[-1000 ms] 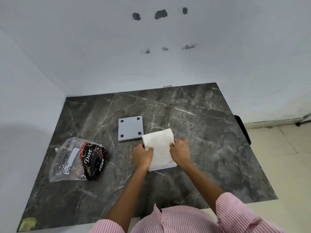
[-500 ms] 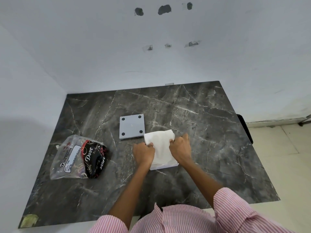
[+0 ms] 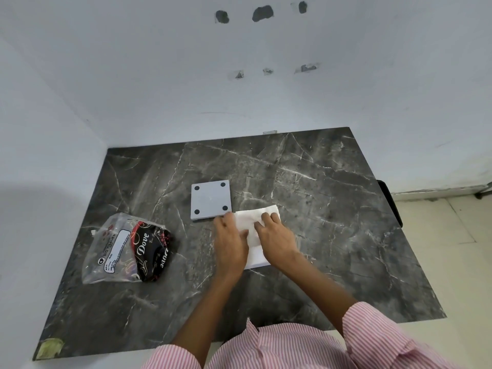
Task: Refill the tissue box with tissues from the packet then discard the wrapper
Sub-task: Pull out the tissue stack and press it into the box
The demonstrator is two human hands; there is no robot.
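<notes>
Both hands press flat on the white tissue stack (image 3: 255,237) on the desk (image 3: 332,209). Left hand (image 3: 230,242) and right hand (image 3: 275,238) lie spread, fingers extended, gripping nothing. Wrapper (image 3: 127,249) lies well apart, leftward.

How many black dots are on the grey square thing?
4: one in each corner of the grey square, which lies flat on the table left of the tissues. None looks hidden.

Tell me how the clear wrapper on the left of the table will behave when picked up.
The wrapper looks like thin crinkled plastic film, so it will probably flop and crumple when grasped. It lies slack and mostly emptied, so it is likely very light. Its glossy surface may slip, so pinching a fold seems safer.
</notes>
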